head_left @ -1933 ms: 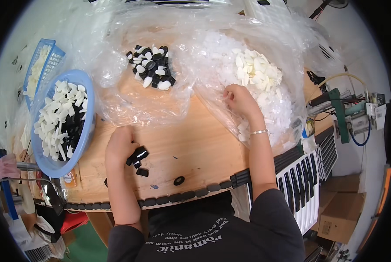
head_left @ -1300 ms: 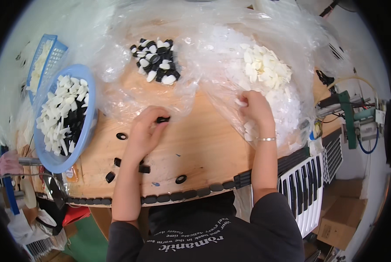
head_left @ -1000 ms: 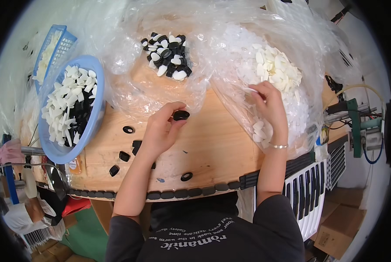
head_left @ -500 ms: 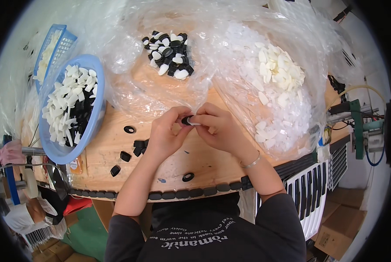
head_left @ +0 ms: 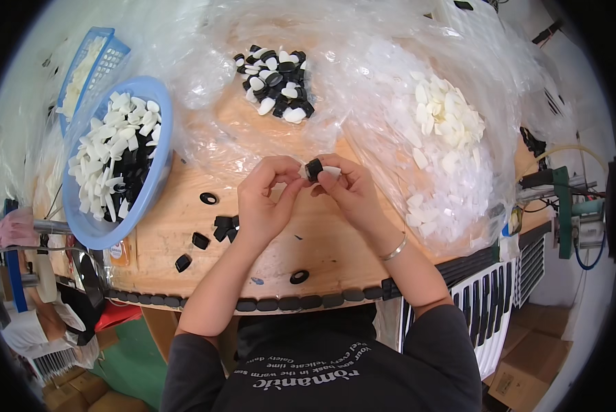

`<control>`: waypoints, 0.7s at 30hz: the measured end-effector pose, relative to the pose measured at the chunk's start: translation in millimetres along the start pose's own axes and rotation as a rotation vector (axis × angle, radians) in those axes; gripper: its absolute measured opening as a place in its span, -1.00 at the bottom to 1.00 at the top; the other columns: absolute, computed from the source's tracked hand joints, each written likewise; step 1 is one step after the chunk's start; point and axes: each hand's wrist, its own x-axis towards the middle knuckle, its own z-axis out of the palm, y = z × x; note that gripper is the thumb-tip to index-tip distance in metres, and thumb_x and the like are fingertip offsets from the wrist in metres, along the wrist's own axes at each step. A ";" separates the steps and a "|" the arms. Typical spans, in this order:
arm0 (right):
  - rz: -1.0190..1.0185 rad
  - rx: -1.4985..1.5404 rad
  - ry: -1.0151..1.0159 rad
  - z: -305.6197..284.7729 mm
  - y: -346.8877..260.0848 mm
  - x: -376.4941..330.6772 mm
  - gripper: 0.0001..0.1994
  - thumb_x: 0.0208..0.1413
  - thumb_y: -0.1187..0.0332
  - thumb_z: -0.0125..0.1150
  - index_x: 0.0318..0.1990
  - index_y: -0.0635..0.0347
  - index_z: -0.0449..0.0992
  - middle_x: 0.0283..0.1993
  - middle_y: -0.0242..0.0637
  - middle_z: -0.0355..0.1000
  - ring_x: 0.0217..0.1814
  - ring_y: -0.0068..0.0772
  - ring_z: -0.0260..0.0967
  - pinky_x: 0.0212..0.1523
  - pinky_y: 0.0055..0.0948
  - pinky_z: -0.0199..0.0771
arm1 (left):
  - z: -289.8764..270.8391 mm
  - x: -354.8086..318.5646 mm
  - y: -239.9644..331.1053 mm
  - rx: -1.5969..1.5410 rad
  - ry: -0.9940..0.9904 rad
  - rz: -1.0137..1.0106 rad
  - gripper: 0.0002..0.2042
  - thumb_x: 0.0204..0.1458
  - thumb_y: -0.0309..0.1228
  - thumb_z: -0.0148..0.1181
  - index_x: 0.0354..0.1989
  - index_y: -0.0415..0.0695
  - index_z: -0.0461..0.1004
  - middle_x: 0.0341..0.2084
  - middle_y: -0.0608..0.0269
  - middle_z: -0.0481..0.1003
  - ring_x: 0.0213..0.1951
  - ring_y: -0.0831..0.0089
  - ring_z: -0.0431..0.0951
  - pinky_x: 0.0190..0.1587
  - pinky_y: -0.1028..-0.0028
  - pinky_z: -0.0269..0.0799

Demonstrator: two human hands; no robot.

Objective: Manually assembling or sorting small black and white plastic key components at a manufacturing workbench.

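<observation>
Over the middle of the table my two hands meet at a small black block-like piece (head_left: 313,169) with an oval white plastic piece (head_left: 332,171) against its right side. My right hand (head_left: 352,192) pinches the white piece and the black one between thumb and fingers. At the black piece's left edge, my left hand (head_left: 266,199) has its thumb and forefinger pressed together. Something small and whitish shows at those fingertips, too little to name. Beyond my hands lies a pile of black pieces joined with white ones (head_left: 273,79).
A blue basin (head_left: 167,137) of white and black pieces stands left, a blue basket (head_left: 108,65) behind it. Plastic sheeting (head_left: 205,89) covers the back. Cream pieces (head_left: 449,113) are heaped right. Loose black pieces (head_left: 200,240) lie near my left forearm. Black pieces (head_left: 308,302) line the front edge.
The black piece has turned more upright and sits slightly higher and further right, now in my right hand's grip with the white piece. My left fingers have drawn to its edge. The view has shifted slightly.
</observation>
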 end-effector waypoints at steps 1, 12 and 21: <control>-0.024 0.054 -0.002 -0.6 4.1 -0.4 -0.83 0.17 0.53 0.08 -0.08 0.31 0.43 -0.06 -0.31 0.38 -0.13 -0.51 0.44 -0.16 -0.53 0.51 | -0.2 -0.6 -0.2 0.032 -0.005 0.002 -0.75 -0.11 -0.75 0.19 -0.22 -0.27 0.44 -0.31 0.15 0.51 -0.32 0.45 0.56 -0.25 0.55 0.49; -0.112 0.098 -0.091 1.4 10.6 0.7 -0.81 0.20 0.48 0.06 -0.07 0.33 0.42 0.00 -0.28 0.33 -0.10 -0.54 0.39 -0.09 -0.53 0.47 | 2.8 -5.1 5.3 -0.055 0.018 -0.066 -0.84 -0.10 -0.77 0.18 -0.34 -0.31 0.44 -0.28 0.13 0.49 -0.32 0.42 0.57 -0.25 0.55 0.50; -0.127 -0.078 0.014 10.3 7.3 -4.4 -0.82 0.11 0.59 0.16 -0.12 0.30 0.41 -0.15 -0.35 0.38 -0.16 -0.65 0.36 -0.19 -0.67 0.42 | 3.0 -4.6 2.0 0.055 -0.029 -0.018 -0.86 -0.06 -0.76 0.10 -0.39 -0.24 0.37 -0.36 0.25 0.39 -0.44 0.55 0.38 -0.34 0.64 0.30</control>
